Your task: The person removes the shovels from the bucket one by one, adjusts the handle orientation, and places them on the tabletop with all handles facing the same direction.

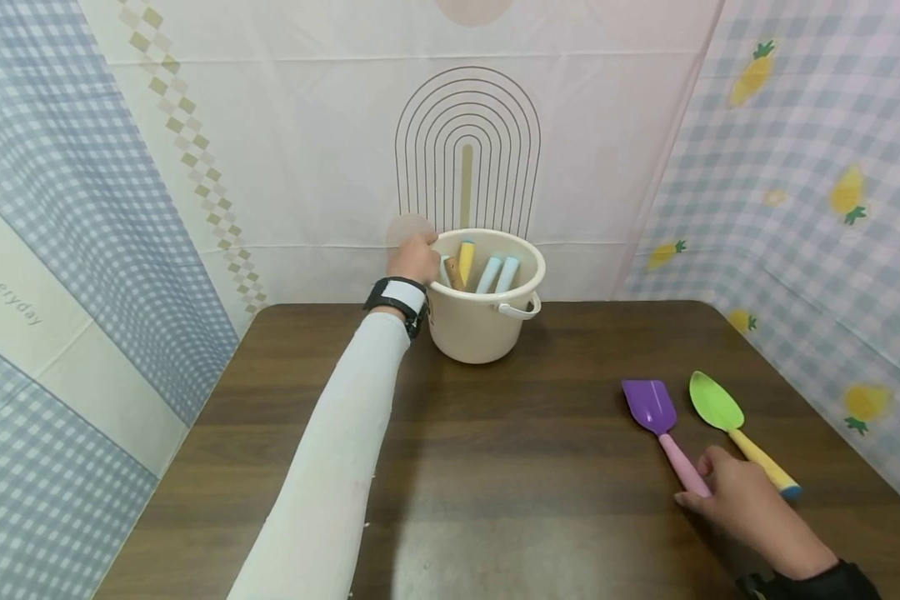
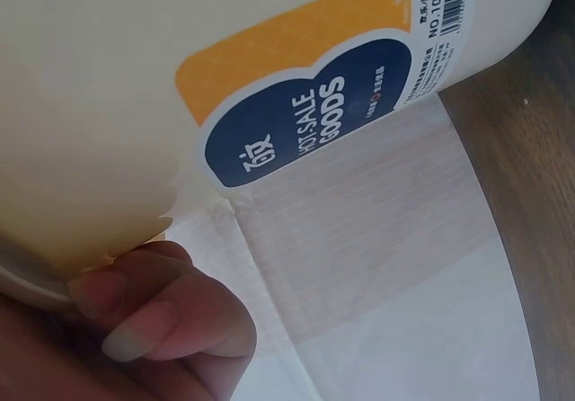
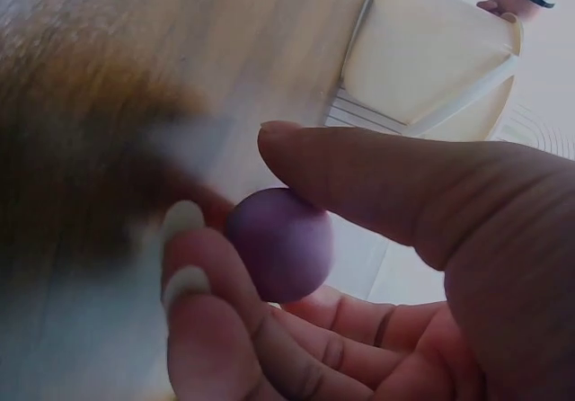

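Note:
At the back of the table, a cream bucket [image 1: 476, 325] stands upright with several handles sticking up inside it. My left hand [image 1: 414, 260] grips its left rim, and in the left wrist view the curled fingers [image 2: 171, 320] sit at that rim beside a blue and orange label [image 2: 314, 95]. A purple toy shovel [image 1: 651, 407] with a pink handle lies at the right. My right hand [image 1: 742, 496] holds the end of that handle; the right wrist view shows the rounded handle end [image 3: 280, 244] between thumb and fingers.
Just right of the shovel lies a green toy scoop [image 1: 716, 402] with a yellow handle and blue tip. Inside the bucket are yellow [image 1: 466, 262] and light blue handles [image 1: 489, 273]. The bucket's white carry handle [image 1: 521, 310] hangs at its right. Patterned cloth [image 1: 307, 167] surrounds the brown table [image 1: 495, 467].

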Demonstrator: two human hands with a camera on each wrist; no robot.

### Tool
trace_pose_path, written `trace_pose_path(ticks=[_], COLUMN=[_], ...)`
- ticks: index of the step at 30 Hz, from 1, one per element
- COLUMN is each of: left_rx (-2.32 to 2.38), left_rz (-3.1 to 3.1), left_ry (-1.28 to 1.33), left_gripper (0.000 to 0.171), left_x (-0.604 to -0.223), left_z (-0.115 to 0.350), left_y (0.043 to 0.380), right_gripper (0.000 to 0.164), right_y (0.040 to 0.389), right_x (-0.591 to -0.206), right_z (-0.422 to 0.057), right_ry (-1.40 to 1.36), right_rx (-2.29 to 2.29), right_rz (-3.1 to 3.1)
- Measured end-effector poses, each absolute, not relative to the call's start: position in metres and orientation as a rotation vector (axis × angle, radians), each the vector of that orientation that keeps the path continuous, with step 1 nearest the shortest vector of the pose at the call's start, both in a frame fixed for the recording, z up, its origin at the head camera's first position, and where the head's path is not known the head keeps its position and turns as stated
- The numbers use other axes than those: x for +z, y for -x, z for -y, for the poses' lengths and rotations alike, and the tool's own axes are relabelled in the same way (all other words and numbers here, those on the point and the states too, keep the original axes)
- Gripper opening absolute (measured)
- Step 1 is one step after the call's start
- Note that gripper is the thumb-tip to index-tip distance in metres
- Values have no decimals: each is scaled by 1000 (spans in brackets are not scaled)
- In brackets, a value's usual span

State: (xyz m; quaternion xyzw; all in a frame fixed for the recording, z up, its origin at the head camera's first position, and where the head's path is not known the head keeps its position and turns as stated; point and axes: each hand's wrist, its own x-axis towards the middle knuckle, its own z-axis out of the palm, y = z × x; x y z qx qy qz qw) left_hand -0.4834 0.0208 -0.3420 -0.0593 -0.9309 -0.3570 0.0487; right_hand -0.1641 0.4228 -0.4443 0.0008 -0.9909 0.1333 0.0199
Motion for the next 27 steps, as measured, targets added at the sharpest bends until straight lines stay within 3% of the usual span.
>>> trace_pose_path(ticks=[12, 18, 27], left_rx=[-1085, -1070, -1085], left_rz=[2842, 2842, 2852], left_ry=[170, 174, 172], left_gripper=[54, 54, 54], left_x=[-343, -340, -342], left_z=[-21, -22, -22], left_y=[488, 488, 488], right_gripper=[54, 72, 66], right_y=[169, 178, 215], right_x=[-434, -390, -311], right_z=[-424, -420, -391], right_ry=[57, 7, -280], right_rx=[437, 373, 287], right_rz=[3173, 3141, 2979])
